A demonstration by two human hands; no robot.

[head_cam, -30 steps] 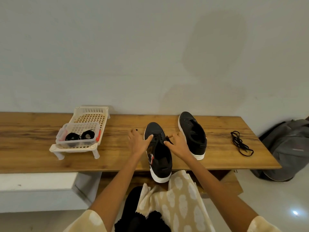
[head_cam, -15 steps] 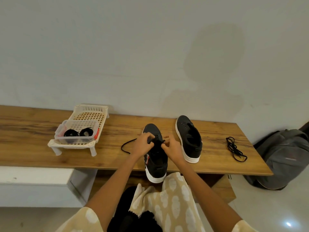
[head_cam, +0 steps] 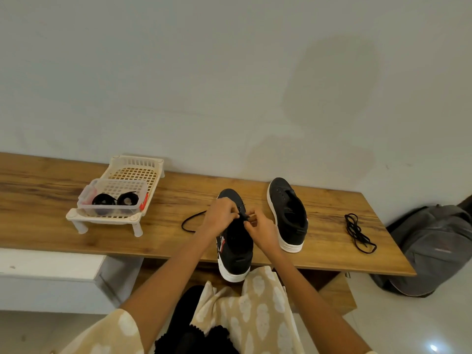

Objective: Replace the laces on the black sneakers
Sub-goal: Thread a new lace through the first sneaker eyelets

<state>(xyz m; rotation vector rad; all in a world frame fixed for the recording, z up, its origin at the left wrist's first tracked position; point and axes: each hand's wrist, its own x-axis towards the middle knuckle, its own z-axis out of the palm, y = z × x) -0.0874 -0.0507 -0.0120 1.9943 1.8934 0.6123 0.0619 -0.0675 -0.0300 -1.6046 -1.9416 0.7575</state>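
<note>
Two black sneakers with white soles stand on the wooden bench. The near sneaker overhangs the front edge, toe pointing away. My left hand and my right hand meet over its eyelets, both pinching a black lace whose free end loops out to the left on the wood. The far sneaker sits to the right with no lace in its eyelets. A loose black lace lies bundled further right.
A cream plastic rack stands at the left of the bench and carries a clear tub with two coiled black laces. A grey backpack leans on the floor at the right. The wall runs behind the bench.
My left hand has come off the sneaker's side onto the lace at the eyelets. A loop of lace now lies on the wood to the left. The camera has tilted.
</note>
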